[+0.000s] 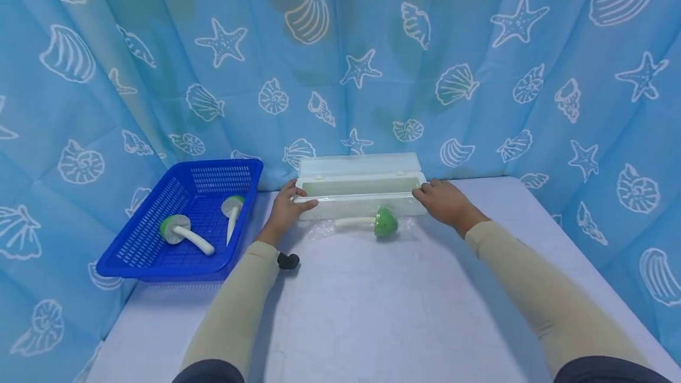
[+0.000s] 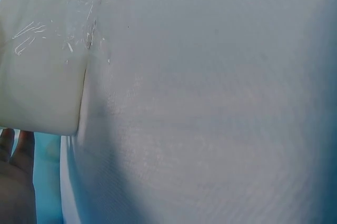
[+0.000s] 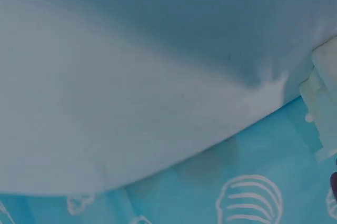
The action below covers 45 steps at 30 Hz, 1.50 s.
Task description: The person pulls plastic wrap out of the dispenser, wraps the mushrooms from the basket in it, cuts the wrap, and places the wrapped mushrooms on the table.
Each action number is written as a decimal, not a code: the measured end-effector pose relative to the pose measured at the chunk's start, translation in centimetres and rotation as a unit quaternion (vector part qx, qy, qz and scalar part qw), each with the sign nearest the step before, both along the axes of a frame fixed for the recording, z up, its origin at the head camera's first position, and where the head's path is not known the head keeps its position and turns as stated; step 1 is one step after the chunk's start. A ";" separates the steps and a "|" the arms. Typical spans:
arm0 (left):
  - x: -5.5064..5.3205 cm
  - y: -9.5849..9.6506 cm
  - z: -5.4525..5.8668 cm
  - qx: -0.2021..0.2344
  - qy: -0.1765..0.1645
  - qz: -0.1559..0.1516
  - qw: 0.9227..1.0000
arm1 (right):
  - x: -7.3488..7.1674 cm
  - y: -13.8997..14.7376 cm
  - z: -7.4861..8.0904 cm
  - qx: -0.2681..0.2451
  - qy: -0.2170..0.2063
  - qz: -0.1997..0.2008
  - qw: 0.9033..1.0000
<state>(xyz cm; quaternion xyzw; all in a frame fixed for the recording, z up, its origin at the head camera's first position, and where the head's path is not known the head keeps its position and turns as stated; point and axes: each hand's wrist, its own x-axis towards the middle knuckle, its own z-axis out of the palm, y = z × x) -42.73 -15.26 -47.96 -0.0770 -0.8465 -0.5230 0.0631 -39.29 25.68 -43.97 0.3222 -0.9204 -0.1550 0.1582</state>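
A long white plastic-wrap dispenser [image 1: 330, 210] stands on the table with its lid [image 1: 359, 163] tipped back. My left hand [image 1: 284, 210] grips its left end, thumb along the front. At the right end, my right hand [image 1: 444, 203] holds the dispenser with curled fingers. Clear wrap [image 1: 319, 230] spreads on the table before it, and a green-capped toy mushroom [image 1: 385, 223] lies there on its side. The left wrist view shows the dispenser's corner [image 2: 42, 92] with fingertips [image 2: 23, 145] against it. In the right wrist view only a bit of the dispenser [image 3: 324, 92] shows.
A blue plastic basket [image 1: 114, 256] at the left holds two more green-capped mushrooms [image 1: 178, 230]. A small black object [image 1: 289, 262] lies beside my left sleeve. Behind the table hangs a blue curtain [image 1: 340, 111] with shell and starfish prints.
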 end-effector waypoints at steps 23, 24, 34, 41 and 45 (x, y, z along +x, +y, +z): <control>3.0 0.8 0.3 -0.088 0.111 0.005 0.990 | 4.3 -4.2 0.6 -0.374 -0.327 -0.074 0.865; 3.2 0.8 0.4 -0.095 0.120 0.003 0.988 | 5.0 -4.4 0.3 -0.376 -0.340 -0.063 0.859; 5.0 -0.3 1.3 -0.104 0.149 -0.027 0.983 | 10.7 -6.3 -3.0 -0.218 -0.258 0.060 0.939; 5.4 -0.7 1.2 -0.112 0.148 -0.027 0.982 | 10.2 -8.5 -2.9 -0.199 -0.233 0.039 0.951; 5.6 -0.6 1.4 -0.122 0.144 -0.037 0.981 | 8.3 -8.7 -2.8 -0.309 -0.286 -0.034 0.906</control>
